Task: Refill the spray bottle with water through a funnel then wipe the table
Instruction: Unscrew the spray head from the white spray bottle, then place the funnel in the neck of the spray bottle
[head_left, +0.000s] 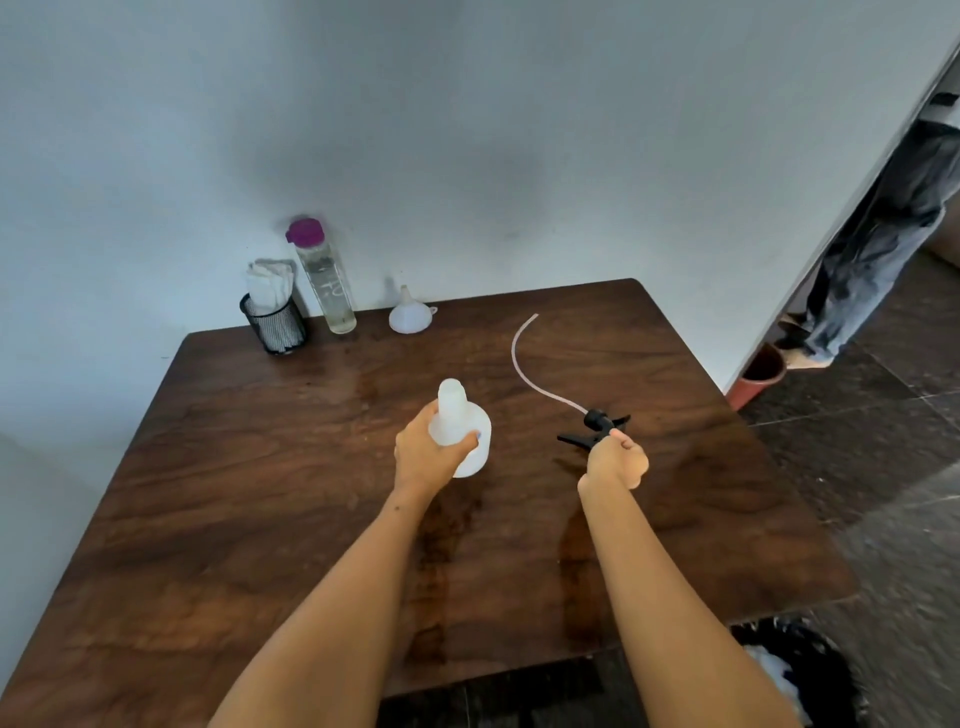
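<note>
A white spray bottle (467, 421) without its head stands upright mid-table, and my left hand (423, 454) grips it around the shoulder. My right hand (618, 460) holds the black trigger spray head (595, 428) to the right of the bottle. Its thin curved dip tube (524, 358) trails over the table toward the far edge. A white funnel (410, 314) sits spout up near the wall. A tall clear water bottle (324, 278) with a purple cap stands to its left. White cloths (270, 286) are stuffed into a black mesh cup (275, 327).
The dark wooden table (260, 493) stands against a pale wall. A doorway opens at the right, with a terracotta pot (758, 376) and hanging grey clothes (878, 234). A black bin (795, 670) sits on the tiled floor by the table's near right corner.
</note>
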